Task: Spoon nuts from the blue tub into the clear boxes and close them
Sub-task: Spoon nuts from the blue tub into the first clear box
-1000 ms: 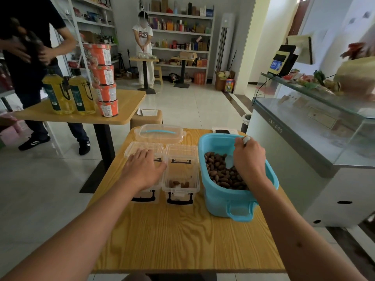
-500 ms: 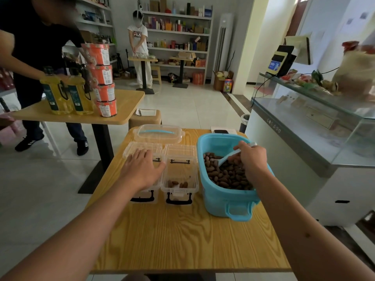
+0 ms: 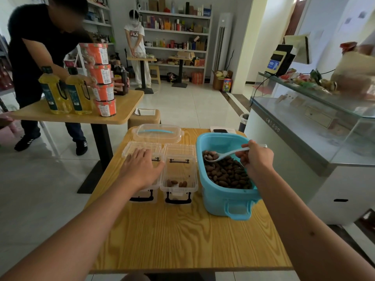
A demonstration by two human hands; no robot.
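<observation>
The blue tub (image 3: 227,201) stands on the right of the wooden table (image 3: 182,236), half full of brown nuts (image 3: 225,173). My right hand (image 3: 255,159) grips a white spoon (image 3: 223,155) whose bowl carries a few nuts just above the pile. Two clear boxes sit left of the tub. The right box (image 3: 179,175) is open with a few nuts at its near end. My left hand (image 3: 140,167) rests flat on the left box (image 3: 142,149), fingers spread.
A clear lid with a blue handle (image 3: 158,132) lies behind the boxes. A phone (image 3: 220,131) lies at the table's far edge. A glass counter (image 3: 304,122) stands to the right. A second table (image 3: 81,114) with oil bottles and orange tubs stands left, a person leaning over it.
My right hand has lifted the spoon out of the nuts, loaded, and swung its bowl left toward the boxes. My left hand has stayed on the left box.
</observation>
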